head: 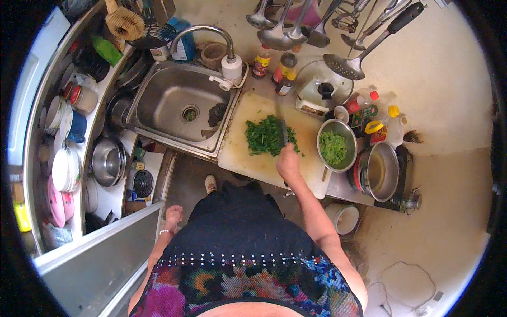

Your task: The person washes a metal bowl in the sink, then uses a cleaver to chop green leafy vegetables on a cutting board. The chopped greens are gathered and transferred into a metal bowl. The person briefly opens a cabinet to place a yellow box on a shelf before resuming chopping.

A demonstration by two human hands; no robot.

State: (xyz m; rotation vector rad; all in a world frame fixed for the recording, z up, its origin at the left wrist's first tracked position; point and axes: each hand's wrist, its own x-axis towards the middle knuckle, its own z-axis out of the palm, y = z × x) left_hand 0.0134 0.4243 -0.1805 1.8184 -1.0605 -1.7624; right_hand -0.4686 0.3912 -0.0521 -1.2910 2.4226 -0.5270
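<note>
My right hand [287, 162] grips the handle of a kitchen knife [283, 131], its blade pointing away from me. The blade rests over a heap of chopped dark leafy greens [263, 136] on a large pale cutting board [237, 158]. To the right, a steel bowl [349, 130] holds lighter green chopped vegetable [333, 147] and stands at the board's right side. My left hand [174, 214] hangs down by my side near the cabinet, its fingers curled; whether anything is inside it I cannot tell.
A steel sink [158, 103] with a tap [230, 67] lies left of the board. Behind stand sauce bottles [261, 61] and a glass lid [313, 81]. Ladles [277, 35] hang above. A steel pan [382, 170] sits on a stove at right. Shelves [107, 198] of dishes line the left.
</note>
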